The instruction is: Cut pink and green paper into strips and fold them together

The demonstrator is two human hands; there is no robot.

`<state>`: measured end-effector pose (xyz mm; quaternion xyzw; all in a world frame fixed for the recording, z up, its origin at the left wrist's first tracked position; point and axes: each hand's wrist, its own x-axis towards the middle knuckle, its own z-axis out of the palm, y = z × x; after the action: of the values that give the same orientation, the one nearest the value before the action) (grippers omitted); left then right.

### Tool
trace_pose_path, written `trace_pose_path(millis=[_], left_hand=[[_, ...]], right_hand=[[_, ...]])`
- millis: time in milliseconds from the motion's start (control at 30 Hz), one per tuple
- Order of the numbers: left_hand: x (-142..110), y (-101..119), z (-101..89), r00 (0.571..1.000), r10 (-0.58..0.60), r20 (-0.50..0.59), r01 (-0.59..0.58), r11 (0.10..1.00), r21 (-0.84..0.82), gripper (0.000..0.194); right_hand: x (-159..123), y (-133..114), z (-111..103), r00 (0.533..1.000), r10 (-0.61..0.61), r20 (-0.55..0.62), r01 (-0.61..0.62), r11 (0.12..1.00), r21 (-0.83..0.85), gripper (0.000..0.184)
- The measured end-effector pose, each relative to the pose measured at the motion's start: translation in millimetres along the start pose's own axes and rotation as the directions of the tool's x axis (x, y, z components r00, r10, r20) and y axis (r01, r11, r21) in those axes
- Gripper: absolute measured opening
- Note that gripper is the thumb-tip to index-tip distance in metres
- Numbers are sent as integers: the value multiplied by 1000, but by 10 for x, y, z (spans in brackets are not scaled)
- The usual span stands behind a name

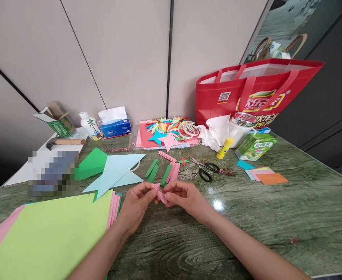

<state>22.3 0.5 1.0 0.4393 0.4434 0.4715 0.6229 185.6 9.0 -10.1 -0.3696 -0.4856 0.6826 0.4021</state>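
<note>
A small folded piece of pink paper is pinched between both hands above the front middle of the table. My left hand grips its left end between thumb and fingers. On its right end, my right hand has thumb and fingertips closed. Just beyond the hands lie folded green paper strips and folded pink paper strips. A little red and green folded paper star sits behind them. To its right, black-handled scissors rest with their blades apart.
Coloured paper sheets cover the front left, with light blue paper beyond. At the back stand a tissue box, a bottle and a red bag. A glue stick and green carton stand right; orange paper lies nearer.
</note>
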Motion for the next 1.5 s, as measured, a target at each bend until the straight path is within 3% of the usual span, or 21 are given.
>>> trace_pose_path(millis=[133,400,733,1000,1267,1500], left_hand=[[7,5,17,1000,-5,0,5,1000,9,16],[-2,-17,31,999,-45,-23,48,988,147,22],[-4,-32,8,999,-33,33,30,996,87,14],[-2,-11,26,997,77,5,-76,976,205,10],[12,-7,31,997,-49,-64,59,985,163,27],[-3,16,53,991,-129,-21,130,954,269,18]], right_hand=[[-4,2,7,1000,21,1,-21,999,34,27],[10,29,4,988,-120,-97,112,990,-89,19],[15,21,3,996,-10,-87,9,1000,-7,24],[37,39,-51,955,-258,-145,231,956,-182,12],[24,119,-37,944,-298,-141,267,942,-201,10],[9,102,-16,952,-279,-130,241,938,-249,11]])
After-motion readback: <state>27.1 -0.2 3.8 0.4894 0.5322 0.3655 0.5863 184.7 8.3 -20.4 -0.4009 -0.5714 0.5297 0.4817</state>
